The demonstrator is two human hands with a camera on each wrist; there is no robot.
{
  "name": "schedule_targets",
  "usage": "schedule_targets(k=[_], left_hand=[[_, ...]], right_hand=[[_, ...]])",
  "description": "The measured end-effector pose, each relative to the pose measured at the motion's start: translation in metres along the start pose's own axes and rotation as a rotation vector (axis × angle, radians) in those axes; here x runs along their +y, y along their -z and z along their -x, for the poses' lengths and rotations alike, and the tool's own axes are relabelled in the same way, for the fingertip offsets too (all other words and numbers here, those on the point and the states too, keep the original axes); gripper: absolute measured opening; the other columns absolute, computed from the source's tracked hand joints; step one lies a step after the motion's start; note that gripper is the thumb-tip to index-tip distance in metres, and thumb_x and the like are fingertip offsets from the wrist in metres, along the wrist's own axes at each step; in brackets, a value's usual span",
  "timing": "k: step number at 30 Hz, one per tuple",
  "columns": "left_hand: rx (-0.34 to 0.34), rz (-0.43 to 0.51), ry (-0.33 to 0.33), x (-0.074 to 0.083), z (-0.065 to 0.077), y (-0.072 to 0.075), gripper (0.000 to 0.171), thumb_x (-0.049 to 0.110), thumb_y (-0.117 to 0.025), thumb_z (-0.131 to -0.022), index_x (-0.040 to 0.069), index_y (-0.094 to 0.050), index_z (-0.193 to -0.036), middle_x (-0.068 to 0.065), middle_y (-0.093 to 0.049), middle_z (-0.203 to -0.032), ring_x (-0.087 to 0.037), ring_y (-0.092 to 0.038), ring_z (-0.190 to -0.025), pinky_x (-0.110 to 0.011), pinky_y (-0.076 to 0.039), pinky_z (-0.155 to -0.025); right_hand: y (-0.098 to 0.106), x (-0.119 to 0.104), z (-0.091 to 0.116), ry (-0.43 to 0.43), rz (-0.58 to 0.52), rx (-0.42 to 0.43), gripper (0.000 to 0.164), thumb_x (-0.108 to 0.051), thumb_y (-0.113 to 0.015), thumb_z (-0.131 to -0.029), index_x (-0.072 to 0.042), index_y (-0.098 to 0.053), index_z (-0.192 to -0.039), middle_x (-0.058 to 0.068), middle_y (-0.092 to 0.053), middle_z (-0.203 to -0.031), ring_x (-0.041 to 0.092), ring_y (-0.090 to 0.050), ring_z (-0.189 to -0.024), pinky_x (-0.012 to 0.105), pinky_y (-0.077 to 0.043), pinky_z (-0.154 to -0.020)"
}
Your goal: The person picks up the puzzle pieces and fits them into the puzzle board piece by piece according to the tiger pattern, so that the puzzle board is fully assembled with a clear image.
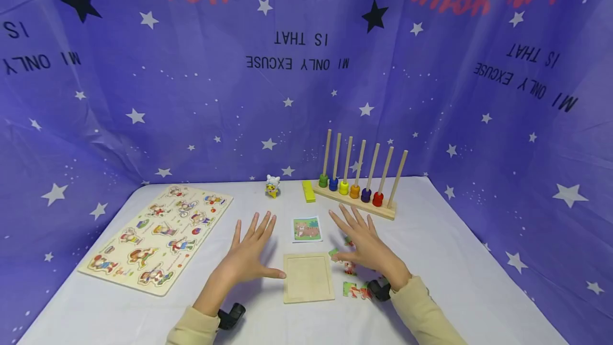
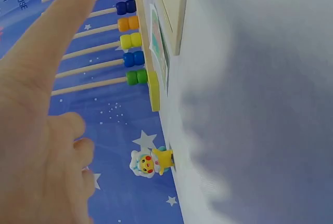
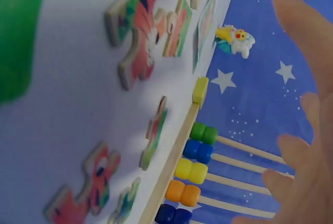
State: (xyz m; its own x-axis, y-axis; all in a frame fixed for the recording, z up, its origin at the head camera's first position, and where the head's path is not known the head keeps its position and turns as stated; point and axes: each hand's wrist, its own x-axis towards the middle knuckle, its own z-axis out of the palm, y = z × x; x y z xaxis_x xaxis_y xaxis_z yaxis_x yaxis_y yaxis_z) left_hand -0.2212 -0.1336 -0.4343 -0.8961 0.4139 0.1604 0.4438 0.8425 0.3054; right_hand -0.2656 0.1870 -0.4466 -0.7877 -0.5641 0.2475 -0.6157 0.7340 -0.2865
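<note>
Both hands hover over the white table with fingers spread and nothing in them. The left hand [image 1: 248, 257] is left of a square wooden puzzle tray [image 1: 308, 301], its thumb near the tray's left edge. Over several loose jigsaw pieces [image 1: 351, 289] is the right hand [image 1: 369, 249], partly hiding them. In the right wrist view the puzzle pieces [image 3: 147, 31] lie apart on the cloth, printed in orange, red and green. Behind the tray lies a small picture card [image 1: 307, 229] showing a brownish animal on green.
A large wooden peg puzzle board [image 1: 158, 233] with figures lies at left. Along the back stand a small yellow and white figurine [image 1: 272, 186], a yellow block [image 1: 308, 191] and a bead rack [image 1: 356, 201] with upright rods. Purple starry cloth [image 1: 268, 100] walls the table.
</note>
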Motion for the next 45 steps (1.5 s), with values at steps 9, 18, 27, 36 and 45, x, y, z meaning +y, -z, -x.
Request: schedule_targets(k=[9,18,27,36,45], left_hand=[[-0.119,0.136,-0.03,-0.001,0.008,0.001,0.108,0.053,-0.082,-0.065,0.004,-0.034,-0.149,-0.014,-0.03,-0.154,-0.038,-0.016,-0.144,-0.062,0.014,-0.11],[-0.209,0.278,-0.028,-0.005,0.015,-0.003,0.088,0.038,-0.084,-0.068,-0.005,-0.05,-0.136,-0.022,-0.043,-0.144,-0.043,-0.031,-0.137,-0.063,-0.009,-0.113],[-0.348,0.388,-0.058,-0.003,0.015,-0.016,0.101,0.041,-0.082,-0.071,-0.008,-0.033,-0.145,-0.025,-0.026,-0.153,-0.043,-0.019,-0.142,-0.059,-0.016,-0.113],[-0.345,0.311,-0.035,0.006,0.016,-0.017,0.1,0.046,-0.078,-0.073,-0.004,-0.032,-0.147,-0.02,-0.026,-0.155,-0.041,-0.021,-0.142,-0.059,-0.02,-0.112],[-0.316,0.263,-0.025,0.01,0.017,-0.019,0.1,0.051,-0.077,-0.073,-0.004,-0.035,-0.146,-0.02,-0.03,-0.153,-0.04,-0.026,-0.14,-0.057,-0.025,-0.111]], right_hand=[[-0.005,0.005,-0.001,0.043,-0.157,-0.141,0.068,-0.028,-0.08,-0.08,-0.003,-0.053,-0.137,0.018,-0.05,-0.14,0.038,-0.044,-0.128,0.054,-0.04,-0.103],[-0.008,0.01,-0.012,0.058,-0.215,-0.209,0.038,-0.014,-0.08,-0.079,-0.002,-0.069,-0.113,0.005,-0.07,-0.107,0.021,-0.063,-0.101,0.038,-0.053,-0.089],[-0.01,0.013,-0.021,0.044,-0.248,-0.274,0.026,-0.014,-0.08,-0.08,-0.01,-0.069,-0.103,-0.003,-0.064,-0.092,0.013,-0.057,-0.081,0.027,-0.051,-0.071],[-0.01,0.015,-0.025,0.002,-0.229,-0.286,0.024,-0.018,-0.083,-0.077,-0.015,-0.068,-0.094,-0.002,-0.055,-0.086,0.013,-0.051,-0.076,0.025,-0.046,-0.066],[-0.005,0.018,-0.026,0.042,-0.341,-0.278,0.014,-0.008,-0.076,-0.082,-0.015,-0.067,-0.091,-0.007,-0.065,-0.082,0.006,-0.057,-0.072,0.024,-0.051,-0.065]])
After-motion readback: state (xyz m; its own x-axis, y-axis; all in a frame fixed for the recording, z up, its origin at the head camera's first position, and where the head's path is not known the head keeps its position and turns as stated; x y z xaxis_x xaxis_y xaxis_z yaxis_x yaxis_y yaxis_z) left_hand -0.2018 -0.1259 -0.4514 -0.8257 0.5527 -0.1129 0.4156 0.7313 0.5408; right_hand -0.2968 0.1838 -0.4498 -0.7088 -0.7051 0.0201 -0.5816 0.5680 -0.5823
